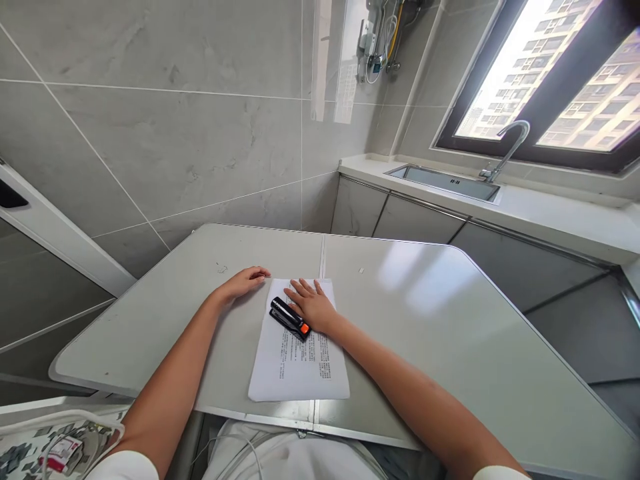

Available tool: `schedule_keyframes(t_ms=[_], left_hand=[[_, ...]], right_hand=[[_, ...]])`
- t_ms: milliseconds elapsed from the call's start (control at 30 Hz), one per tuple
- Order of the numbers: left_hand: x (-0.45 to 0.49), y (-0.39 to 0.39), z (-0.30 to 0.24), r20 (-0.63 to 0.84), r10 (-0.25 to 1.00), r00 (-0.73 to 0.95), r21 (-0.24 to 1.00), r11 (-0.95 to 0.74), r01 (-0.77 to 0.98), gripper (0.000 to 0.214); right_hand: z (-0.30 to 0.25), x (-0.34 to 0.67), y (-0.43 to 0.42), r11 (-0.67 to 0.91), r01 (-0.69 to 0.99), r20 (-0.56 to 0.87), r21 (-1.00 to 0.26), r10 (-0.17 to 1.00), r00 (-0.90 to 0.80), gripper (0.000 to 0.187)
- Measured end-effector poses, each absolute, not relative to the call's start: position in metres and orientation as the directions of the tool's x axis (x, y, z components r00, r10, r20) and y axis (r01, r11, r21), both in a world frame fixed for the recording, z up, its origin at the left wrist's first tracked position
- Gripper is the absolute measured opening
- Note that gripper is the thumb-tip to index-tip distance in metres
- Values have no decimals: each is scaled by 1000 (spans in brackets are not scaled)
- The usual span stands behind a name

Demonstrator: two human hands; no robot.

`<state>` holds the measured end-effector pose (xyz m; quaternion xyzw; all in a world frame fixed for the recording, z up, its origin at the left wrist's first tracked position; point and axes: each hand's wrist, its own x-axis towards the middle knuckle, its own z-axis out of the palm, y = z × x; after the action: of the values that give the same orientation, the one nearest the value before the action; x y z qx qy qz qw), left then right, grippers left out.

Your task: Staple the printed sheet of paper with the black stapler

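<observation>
A black stapler (287, 316) with an orange end lies slantwise on a printed sheet of paper (270, 383), near the front middle of the table. My right hand (313, 307) rests flat on the upper part of the paper, fingers spread, right beside the stapler. Whether its thumb touches the stapler I cannot tell. My left hand (244, 282) lies on the table just left of the paper's top corner, its fingers loosely stretched out and nothing in them. Whether the paper is one sheet or several is not clear.
The pale folding table (400, 360) has a seam down its middle and a small white scrap (361, 271) right of the paper. A counter (550, 207) with a sink (450, 182) and faucet (515, 143) runs along the right. A tiled wall (175, 147) stands behind.
</observation>
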<state>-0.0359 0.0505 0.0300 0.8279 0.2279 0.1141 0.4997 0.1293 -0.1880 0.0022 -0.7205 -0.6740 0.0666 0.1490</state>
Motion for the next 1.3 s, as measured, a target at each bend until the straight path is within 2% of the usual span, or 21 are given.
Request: schedule_keyframes(t_ms=[67,100,167,233,300,367,500,567,633,667,733,800,900,1033,1167,1300], left_hand=[[-48,64,31,-72,439,896,922,-314,228,44],[-52,70,30,-58,477,877,937,-276,212,45],[-58,81,25,22,660,751,942,-265,206,39],[-60,91,18,138,831,538,924,-304,232,30],[-61,96,11,206,904,374,921,-308,238,23],[-61,97,5,212,919,331,929,-295,223,20],[-57,91,0,278,849,450,835,-445,323,21],[-54,88,-1,325,746,580,735,-586,341,24],[-52,85,-2,347,620,704,632,-709,313,29],[-50,83,-3,344,565,750,585,-754,299,31],[-48,80,-4,318,502,804,515,-804,298,35],[-47,77,-4,277,477,834,468,-825,317,36],[-47,72,-3,237,474,848,441,-830,341,34],[-46,70,-3,237,485,842,450,-823,348,33],[-46,70,-4,244,494,835,472,-812,343,32],[-45,68,-3,247,504,828,500,-798,336,31]], right_hand=[[3,116,-173,-85,944,108,-319,986,125,56],[3,110,-166,-102,940,111,-327,983,146,56],[3,101,-153,-129,931,118,-342,977,179,55],[3,93,-143,-154,923,122,-352,970,209,55],[2,87,-136,-176,916,118,-362,965,233,55],[2,84,-132,-182,909,118,-374,963,241,54],[1,87,-130,-122,899,120,-421,975,188,53],[3,99,-132,-64,886,139,-459,980,143,58],[6,122,-138,-62,869,187,-491,967,175,60],[9,138,-145,-99,860,215,-500,948,234,57],[14,179,-165,-314,813,228,-491,854,468,40],[19,222,-191,-447,759,231,-473,769,596,37],[22,274,-229,-538,717,222,-444,709,669,34],[19,304,-251,-500,741,177,-448,763,622,25],[19,306,-239,-487,723,179,-490,755,631,24],[24,283,-191,-441,707,213,-554,745,632,32]])
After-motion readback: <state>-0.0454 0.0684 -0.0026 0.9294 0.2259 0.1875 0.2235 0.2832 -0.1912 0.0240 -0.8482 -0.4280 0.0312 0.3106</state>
